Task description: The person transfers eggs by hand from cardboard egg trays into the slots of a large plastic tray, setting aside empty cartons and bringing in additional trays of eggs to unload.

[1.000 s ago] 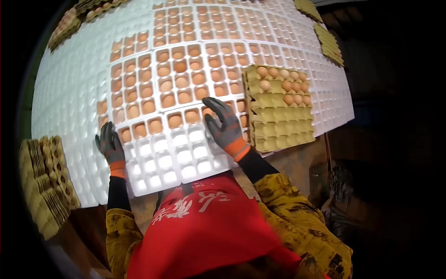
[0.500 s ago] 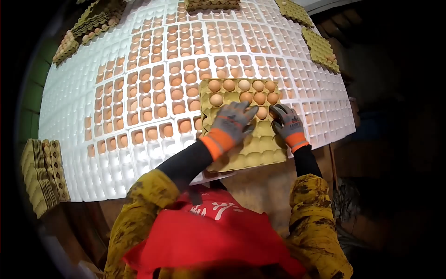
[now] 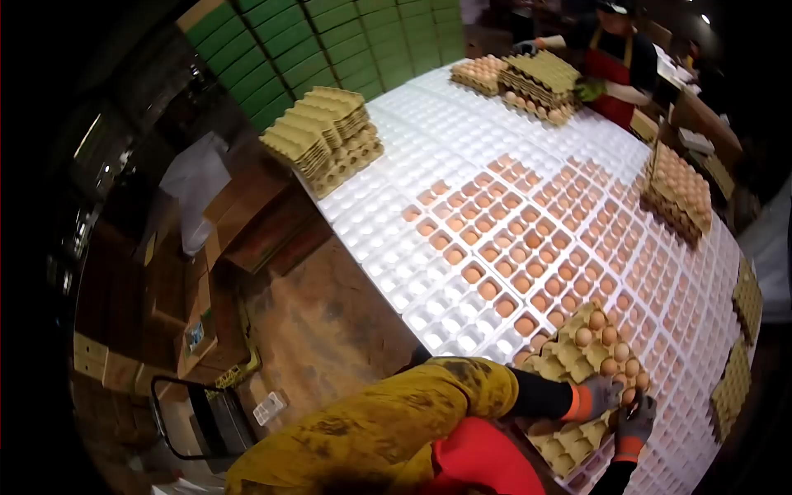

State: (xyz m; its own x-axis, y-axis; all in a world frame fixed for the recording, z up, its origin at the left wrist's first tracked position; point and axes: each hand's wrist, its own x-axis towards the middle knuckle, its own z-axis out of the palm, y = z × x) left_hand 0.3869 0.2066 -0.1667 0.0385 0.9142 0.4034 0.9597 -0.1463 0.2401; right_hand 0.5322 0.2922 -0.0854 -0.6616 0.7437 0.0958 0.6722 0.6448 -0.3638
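Note:
A yellowish pulp egg tray point(image 3: 571, 452) lies at an angle on the white egg-filled trays at the lower right, with brown eggs point(image 3: 609, 366) along its far part and bare cups nearer me. My left hand point(image 3: 601, 398), in a grey glove with an orange cuff, reaches over it, its fingers curled at an egg point(image 3: 629, 397). Close against it, my right hand point(image 3: 635, 422) is gloved alike and bent over the tray's right side. Its fingers are closed, and whatever they hold is hidden.
White moulded trays point(image 3: 396, 247) cover the table, many cups holding eggs. Pulp tray stacks stand at the left corner point(image 3: 326, 136), far edge point(image 3: 540, 82) and right point(image 3: 676, 194). Across the table a co-worker point(image 3: 615, 62) handles a stack. Cardboard boxes point(image 3: 264, 214) and a trolley point(image 3: 202, 412) stand left.
My view has swung to the left and up, bringing the floor, green stacks and co-worker into sight. Both hands remain at the pulp tray, now closer together.

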